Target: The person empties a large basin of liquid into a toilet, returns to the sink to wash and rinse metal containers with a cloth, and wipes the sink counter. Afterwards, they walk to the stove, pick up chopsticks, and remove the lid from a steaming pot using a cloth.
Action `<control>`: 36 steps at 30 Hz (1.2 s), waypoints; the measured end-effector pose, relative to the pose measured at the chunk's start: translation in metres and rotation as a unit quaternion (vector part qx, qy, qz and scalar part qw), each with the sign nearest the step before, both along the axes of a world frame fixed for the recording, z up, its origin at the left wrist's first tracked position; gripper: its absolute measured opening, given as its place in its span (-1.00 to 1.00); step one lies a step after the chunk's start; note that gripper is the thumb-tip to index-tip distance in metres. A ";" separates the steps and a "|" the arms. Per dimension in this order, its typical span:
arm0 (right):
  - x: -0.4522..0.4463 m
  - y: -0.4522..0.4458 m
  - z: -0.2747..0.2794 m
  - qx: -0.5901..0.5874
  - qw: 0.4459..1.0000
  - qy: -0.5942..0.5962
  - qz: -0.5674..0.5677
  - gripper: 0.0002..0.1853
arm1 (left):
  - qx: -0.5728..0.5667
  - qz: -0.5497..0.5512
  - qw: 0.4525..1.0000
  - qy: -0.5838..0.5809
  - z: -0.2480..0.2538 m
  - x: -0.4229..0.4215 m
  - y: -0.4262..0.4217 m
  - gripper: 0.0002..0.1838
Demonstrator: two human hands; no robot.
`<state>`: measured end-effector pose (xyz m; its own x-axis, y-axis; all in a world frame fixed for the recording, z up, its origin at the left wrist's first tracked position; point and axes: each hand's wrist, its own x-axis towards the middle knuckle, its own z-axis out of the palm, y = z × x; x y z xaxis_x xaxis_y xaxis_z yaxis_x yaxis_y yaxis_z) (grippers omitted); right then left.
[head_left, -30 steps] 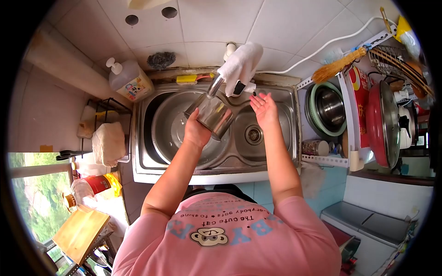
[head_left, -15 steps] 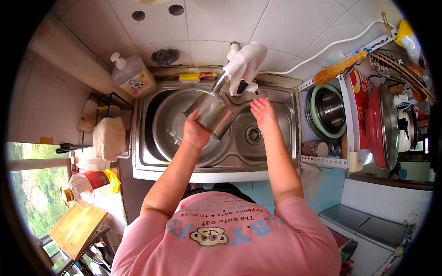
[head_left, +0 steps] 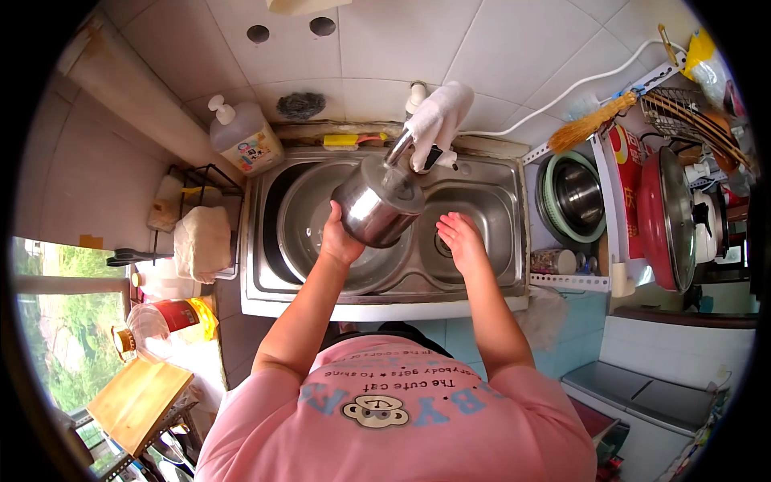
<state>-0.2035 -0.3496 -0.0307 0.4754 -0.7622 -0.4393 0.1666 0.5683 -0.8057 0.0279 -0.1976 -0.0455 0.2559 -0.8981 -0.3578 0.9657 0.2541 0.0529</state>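
Observation:
My left hand (head_left: 342, 239) grips a shiny stainless steel cylindrical container (head_left: 373, 210) by its lower left side. The container is tilted over the double sink, its upper end right under the metal faucet spout (head_left: 397, 149). A white cloth (head_left: 440, 119) is draped over the faucet. Touching nothing, my right hand (head_left: 462, 239) hovers above the right basin (head_left: 494, 217) with its fingers stretched out, to the right of the container. Below the container, a large metal basin (head_left: 291, 241) sits in the left sink bowl with some water in it.
A soap pump bottle (head_left: 247, 145), a dark scouring pad (head_left: 301, 105) and a yellow brush (head_left: 341, 140) are behind the sink. At left a cloth (head_left: 202, 243) hangs on a black rack. Nested bowls (head_left: 578, 197) and a red lidded pan (head_left: 654, 221) are stored at right.
The container has turned in my left hand, bringing its upper end under the spout. My right hand has dropped lower, away from the faucet, still open. The view has shifted slightly.

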 end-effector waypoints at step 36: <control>0.070 0.014 0.204 -0.328 0.939 -0.105 -0.013 -0.82 | 0.131 -0.028 0.862 -0.489 0.001 0.030 0.059 -0.45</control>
<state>-0.1340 -0.3361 0.1730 0.4774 -0.8480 0.2304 0.3682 -0.0450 -0.9287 0.0580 -0.1387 -0.0443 0.5090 -0.8401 -0.1874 0.4378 0.0652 0.8967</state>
